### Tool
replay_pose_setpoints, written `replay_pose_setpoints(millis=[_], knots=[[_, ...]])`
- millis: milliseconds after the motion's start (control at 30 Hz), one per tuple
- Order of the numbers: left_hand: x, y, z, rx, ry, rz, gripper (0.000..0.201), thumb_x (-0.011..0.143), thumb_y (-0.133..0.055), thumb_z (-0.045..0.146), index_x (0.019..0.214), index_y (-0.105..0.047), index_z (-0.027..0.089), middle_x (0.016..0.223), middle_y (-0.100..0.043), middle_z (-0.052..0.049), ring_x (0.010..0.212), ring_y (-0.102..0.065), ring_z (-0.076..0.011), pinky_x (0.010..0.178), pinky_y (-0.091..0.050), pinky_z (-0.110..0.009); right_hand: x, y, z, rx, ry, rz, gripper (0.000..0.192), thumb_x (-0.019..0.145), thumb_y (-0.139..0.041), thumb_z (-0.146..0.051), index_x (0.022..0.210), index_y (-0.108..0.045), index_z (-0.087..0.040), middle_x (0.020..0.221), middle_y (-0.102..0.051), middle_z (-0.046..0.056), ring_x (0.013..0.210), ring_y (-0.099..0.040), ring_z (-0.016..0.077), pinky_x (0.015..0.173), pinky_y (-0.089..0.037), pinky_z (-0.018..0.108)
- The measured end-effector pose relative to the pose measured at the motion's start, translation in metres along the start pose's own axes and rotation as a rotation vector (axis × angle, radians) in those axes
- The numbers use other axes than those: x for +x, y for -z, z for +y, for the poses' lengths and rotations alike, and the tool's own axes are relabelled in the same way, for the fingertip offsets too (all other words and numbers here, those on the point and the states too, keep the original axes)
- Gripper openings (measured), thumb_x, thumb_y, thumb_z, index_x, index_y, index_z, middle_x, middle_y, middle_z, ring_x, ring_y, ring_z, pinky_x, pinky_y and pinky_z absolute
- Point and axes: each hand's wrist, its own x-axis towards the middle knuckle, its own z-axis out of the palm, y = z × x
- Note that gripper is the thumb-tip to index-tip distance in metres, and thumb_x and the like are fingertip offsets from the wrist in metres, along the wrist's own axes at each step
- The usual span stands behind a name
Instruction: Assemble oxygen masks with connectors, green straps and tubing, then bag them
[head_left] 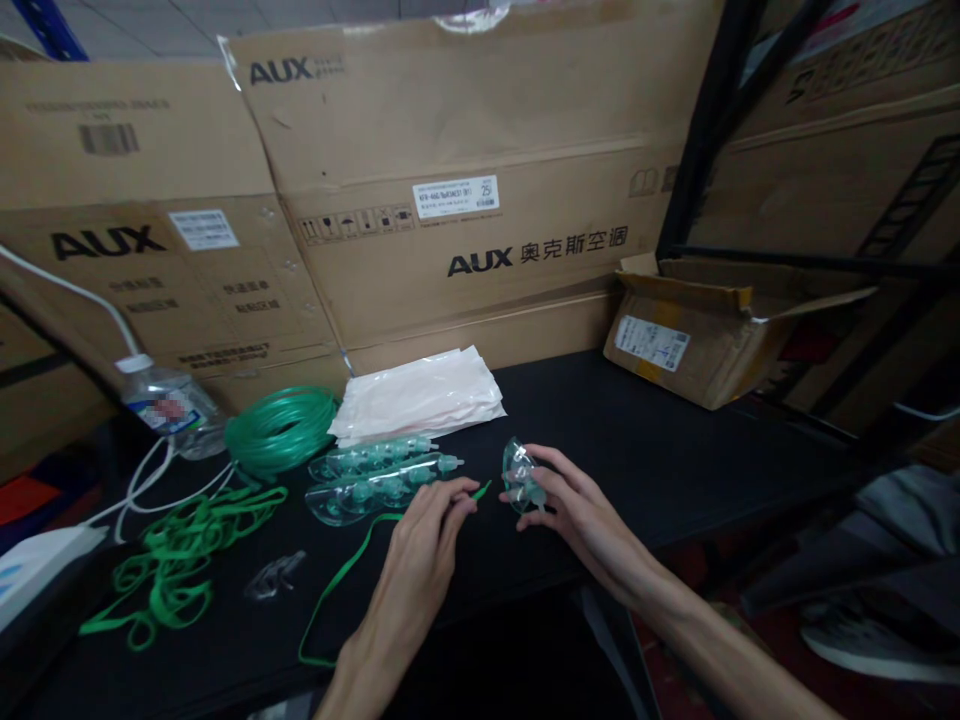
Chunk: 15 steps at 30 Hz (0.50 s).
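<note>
Between the thumb and fingers of my left hand is one end of a green elastic strap; its tip points toward the right hand and the rest trails down to the table. My right hand grips a clear green-tinted face mask, held on its side above the black table. The strap's tip and the mask are apart. Left of my hands lie two stacks of similar nested masks. A tangled heap of green straps rests farther left, beside a few small clear pieces too blurred to name.
Coiled green tubing sits behind the straps, next to a plastic bottle and white cables. White plastic bags lie at the back against large cardboard boxes. An open carton stands at the back right.
</note>
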Motion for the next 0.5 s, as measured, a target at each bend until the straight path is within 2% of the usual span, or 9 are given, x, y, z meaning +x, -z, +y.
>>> replay_pose_setpoints(millis=[100, 267, 500], knots=[[0.0, 0.004, 0.0, -0.071, -0.024, 0.005, 0.025, 0.1, -0.052, 0.022, 0.116, -0.07, 0.025, 0.1, -0.072, -0.003, 0.093, -0.068, -0.0177, 0.084, -0.053, -0.028, 0.003, -0.007, 0.003, 0.062, -0.057, -0.03, 0.037, 0.092, -0.068, -0.037, 0.124, -0.06, -0.021, 0.112, -0.07, 0.009, 0.098, -0.071, 0.0254, 0.075, -0.055, 0.036], [0.0, 0.008, 0.0, -0.201, 0.059, 0.05, 0.016, 0.096, -0.063, 0.027, 0.105, -0.076, 0.027, 0.096, -0.073, 0.0, 0.088, -0.068, -0.0158, 0.077, -0.051, -0.023, 0.01, -0.017, 0.006, 0.011, -0.085, -0.109, 0.036, 0.084, -0.078, -0.032, 0.116, -0.066, -0.019, 0.111, -0.07, 0.008, 0.1, -0.069, 0.0229, 0.076, -0.055, 0.031], [-0.002, 0.011, 0.003, -0.259, 0.135, 0.013, 0.013, 0.096, -0.062, 0.028, 0.094, -0.074, 0.024, 0.087, -0.069, 0.001, 0.079, -0.064, -0.013, 0.07, -0.046, -0.022, 0.009, -0.017, 0.008, -0.042, -0.052, -0.17, 0.038, 0.086, -0.077, -0.03, 0.121, -0.066, -0.02, 0.107, -0.071, 0.008, 0.094, -0.07, 0.0209, 0.067, -0.051, 0.027]])
